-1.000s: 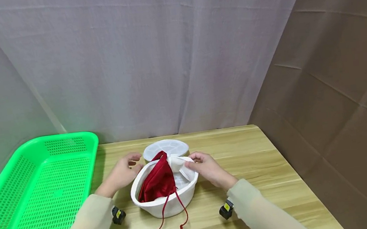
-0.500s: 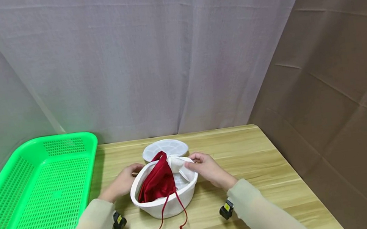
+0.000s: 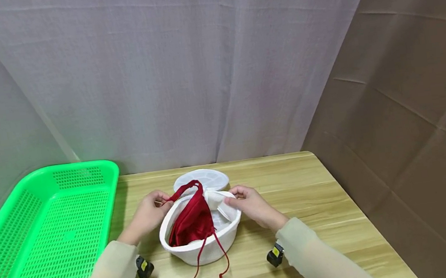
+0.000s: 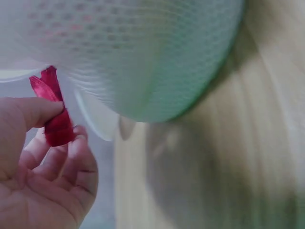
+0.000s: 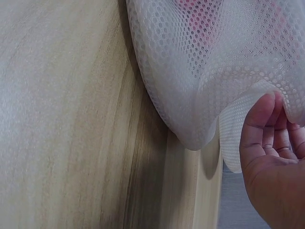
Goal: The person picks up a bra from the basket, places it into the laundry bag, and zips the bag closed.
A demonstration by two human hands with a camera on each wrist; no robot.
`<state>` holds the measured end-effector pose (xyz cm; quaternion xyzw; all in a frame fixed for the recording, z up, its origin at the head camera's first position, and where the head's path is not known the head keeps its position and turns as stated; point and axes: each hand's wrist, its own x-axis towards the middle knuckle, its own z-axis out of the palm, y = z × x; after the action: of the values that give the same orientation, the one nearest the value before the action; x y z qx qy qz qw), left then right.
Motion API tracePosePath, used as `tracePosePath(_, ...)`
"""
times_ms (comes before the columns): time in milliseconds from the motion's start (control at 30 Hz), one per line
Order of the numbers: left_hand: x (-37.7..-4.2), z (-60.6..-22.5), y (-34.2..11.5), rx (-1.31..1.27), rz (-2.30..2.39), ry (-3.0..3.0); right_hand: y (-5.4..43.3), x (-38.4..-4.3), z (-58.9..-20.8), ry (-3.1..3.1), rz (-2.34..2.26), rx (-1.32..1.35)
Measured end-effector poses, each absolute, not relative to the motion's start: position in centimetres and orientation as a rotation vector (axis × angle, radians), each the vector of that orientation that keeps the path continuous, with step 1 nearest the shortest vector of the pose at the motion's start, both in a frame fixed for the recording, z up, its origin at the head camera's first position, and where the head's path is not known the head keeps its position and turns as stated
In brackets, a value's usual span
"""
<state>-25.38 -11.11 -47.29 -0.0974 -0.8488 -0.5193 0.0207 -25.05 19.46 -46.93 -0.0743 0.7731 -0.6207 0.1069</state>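
Note:
A white mesh laundry bag point(image 3: 208, 254) stands with its oval top unzipped and its lid point(image 3: 201, 180) folded back behind it. Inside lies a red satin garment point(image 3: 195, 223), its two thin straps point(image 3: 224, 275) hanging over the front rim onto the table. My left hand point(image 3: 149, 216) pinches a red band point(image 4: 58, 126) of this garment between thumb and fingers, just outside the bag's left rim. The band runs from there up over the back rim. On the other side my right hand point(image 3: 254, 205) pinches the bag's right rim, thumb inside and fingers outside.
A large green plastic basket point(image 3: 113, 189) stands at the left of the wooden table point(image 3: 294, 176). Grey cloth point(image 3: 182, 79) hangs behind the table, and a brown panel point(image 3: 420, 114) borders its right side.
My left hand has reached in to the bag's left rim, taken hold of the red band and drawn it left. My right hand has stayed on the rim.

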Motion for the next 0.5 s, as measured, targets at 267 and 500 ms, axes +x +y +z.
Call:
tracePosePath(267, -24.5, -43.5, -10.5, -0.247, -1.633, -2.470, 19.4, -24.9, -46.9, 2.278, -1.830, -0.225)
tracePosePath(500, -22.1, -40.8, -8.8, -0.492, -1.579, -2.443, 19.4, -25.1, -47.1, 2.272, -1.837, -0.225)
